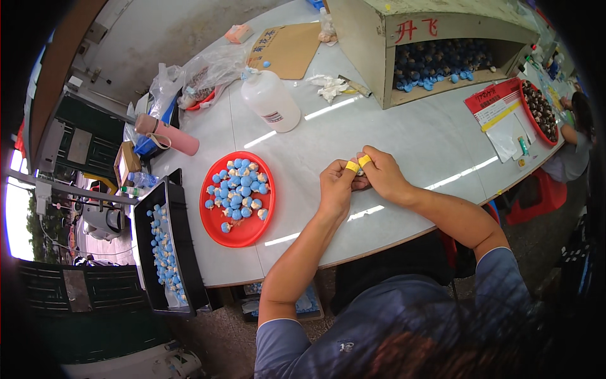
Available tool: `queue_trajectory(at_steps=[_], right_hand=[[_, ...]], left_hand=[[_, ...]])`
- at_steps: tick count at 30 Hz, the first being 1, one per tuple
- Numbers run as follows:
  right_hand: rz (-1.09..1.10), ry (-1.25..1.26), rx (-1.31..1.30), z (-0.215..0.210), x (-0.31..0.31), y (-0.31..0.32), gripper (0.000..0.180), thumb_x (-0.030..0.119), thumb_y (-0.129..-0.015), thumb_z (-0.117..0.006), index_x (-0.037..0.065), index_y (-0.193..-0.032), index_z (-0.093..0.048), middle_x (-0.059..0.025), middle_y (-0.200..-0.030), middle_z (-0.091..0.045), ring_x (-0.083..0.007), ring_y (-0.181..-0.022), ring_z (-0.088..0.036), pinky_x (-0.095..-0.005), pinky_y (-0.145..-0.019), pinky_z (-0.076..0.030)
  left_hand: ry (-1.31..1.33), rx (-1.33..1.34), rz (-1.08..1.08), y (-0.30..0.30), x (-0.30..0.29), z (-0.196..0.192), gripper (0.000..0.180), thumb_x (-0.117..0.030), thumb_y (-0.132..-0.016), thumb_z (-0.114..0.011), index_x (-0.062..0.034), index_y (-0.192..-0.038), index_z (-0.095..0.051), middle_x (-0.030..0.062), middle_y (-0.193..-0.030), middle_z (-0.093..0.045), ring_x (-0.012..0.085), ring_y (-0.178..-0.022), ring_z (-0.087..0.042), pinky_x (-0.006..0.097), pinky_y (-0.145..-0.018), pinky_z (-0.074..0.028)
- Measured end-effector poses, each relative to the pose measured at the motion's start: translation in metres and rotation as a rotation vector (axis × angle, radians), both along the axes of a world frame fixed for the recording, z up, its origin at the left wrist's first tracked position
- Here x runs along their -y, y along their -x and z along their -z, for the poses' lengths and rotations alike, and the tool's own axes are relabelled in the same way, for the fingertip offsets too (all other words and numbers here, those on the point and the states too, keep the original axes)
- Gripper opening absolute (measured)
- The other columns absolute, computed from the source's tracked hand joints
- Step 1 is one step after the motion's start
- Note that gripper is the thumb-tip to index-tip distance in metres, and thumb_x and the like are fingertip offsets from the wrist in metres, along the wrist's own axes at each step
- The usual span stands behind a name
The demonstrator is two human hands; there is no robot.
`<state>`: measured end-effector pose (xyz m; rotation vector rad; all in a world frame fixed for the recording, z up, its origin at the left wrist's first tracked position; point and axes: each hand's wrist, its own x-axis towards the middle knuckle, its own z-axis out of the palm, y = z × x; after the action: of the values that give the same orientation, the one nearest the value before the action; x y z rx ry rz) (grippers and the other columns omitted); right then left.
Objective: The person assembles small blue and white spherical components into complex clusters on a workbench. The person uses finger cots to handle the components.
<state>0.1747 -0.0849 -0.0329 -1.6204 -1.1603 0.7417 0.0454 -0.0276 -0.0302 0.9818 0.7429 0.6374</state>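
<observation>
My left hand (336, 186) and my right hand (380, 172) meet above the white table (404, 139), fingertips pinched together on one small pale piece (359, 169) that is mostly hidden between them. Yellow tape wraps a finger on each hand. To the left of my hands a red round tray (216, 222) holds several small blue and white pieces (238, 191). Further left, a black bin (144, 252) at the table edge holds several more of the same pieces.
A white squeeze bottle (271, 100) stands behind the red tray, with a pink flask (167, 134) and plastic bags to its left. A beige box (379, 57) full of blue pieces sits at the back right. Another person (571, 142) sits at the far right beside a red tray (540, 108) of dark pieces.
</observation>
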Motion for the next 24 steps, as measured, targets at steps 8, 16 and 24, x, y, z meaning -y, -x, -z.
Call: queue_trajectory(at_steps=[8,16,24], right_hand=[[-0.025,-0.060,-0.197,0.000,-0.013,-0.011,0.022,0.021,-0.095,-0.054,0.001,-0.083,-0.051,-0.0067,-0.071,-0.057,-0.0164,-0.060,-0.051,-0.0339,-0.057,-0.042],[-0.166,0.058,-0.574,-0.022,-0.006,-0.012,0.015,0.014,-0.096,-0.055,0.003,-0.105,-0.053,-0.0034,-0.083,-0.058,-0.0081,-0.063,-0.052,-0.0240,-0.056,-0.043],[-0.315,0.081,-0.567,-0.019,-0.008,-0.038,0.020,0.010,-0.093,-0.055,0.001,-0.111,-0.054,-0.0056,-0.086,-0.060,-0.0098,-0.065,-0.057,-0.0237,-0.056,-0.046]], left_hand=[[-0.018,0.009,-0.072,-0.002,-0.010,-0.008,0.026,-0.023,-0.096,-0.060,0.0023,-0.100,-0.054,0.0123,-0.089,-0.066,0.0160,-0.077,-0.066,0.026,-0.071,-0.055],[-0.092,0.021,-0.114,-0.001,-0.008,-0.007,0.031,-0.024,-0.097,-0.059,0.0024,-0.112,-0.052,0.0116,-0.102,-0.066,0.0183,-0.094,-0.066,0.031,-0.081,-0.056],[-0.221,-0.148,0.040,0.010,-0.019,-0.013,0.031,-0.017,-0.095,-0.061,0.0048,-0.115,-0.055,0.0118,-0.104,-0.067,0.0191,-0.097,-0.067,0.028,-0.078,-0.055]])
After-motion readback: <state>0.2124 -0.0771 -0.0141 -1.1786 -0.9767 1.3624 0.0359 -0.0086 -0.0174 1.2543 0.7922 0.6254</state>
